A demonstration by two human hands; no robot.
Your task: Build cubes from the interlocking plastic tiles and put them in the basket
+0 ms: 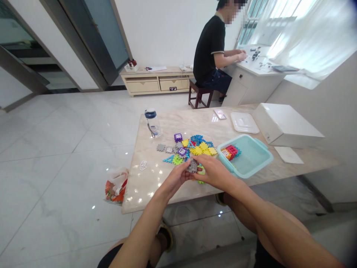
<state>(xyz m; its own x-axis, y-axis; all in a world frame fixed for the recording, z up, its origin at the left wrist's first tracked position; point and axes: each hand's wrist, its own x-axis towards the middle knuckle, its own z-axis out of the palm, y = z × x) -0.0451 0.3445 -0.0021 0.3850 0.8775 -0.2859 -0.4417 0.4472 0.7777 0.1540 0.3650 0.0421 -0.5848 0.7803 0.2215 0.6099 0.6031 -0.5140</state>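
Note:
Between my two hands, above the near part of the table, is a grey interlocking building block (192,166) with a window-like grid on it. The fingers of my left hand (180,173) close on its left side. My right hand (209,169) grips it from the right and above. Just beyond lie loose toothed tiles: yellow tiles (203,148), blue tiles (197,139), a purple tile (178,137), a grey tile (161,147) and a green tile (177,160). Some green pieces under my right hand are partly hidden.
A teal tub (255,160) holding red, orange and blue blocks stands right of the pile. Behind are a white lid (244,123), a phone (220,114) and a white box (290,124). A water bottle (153,123) stands back left. Another person (209,48) sits at a far desk.

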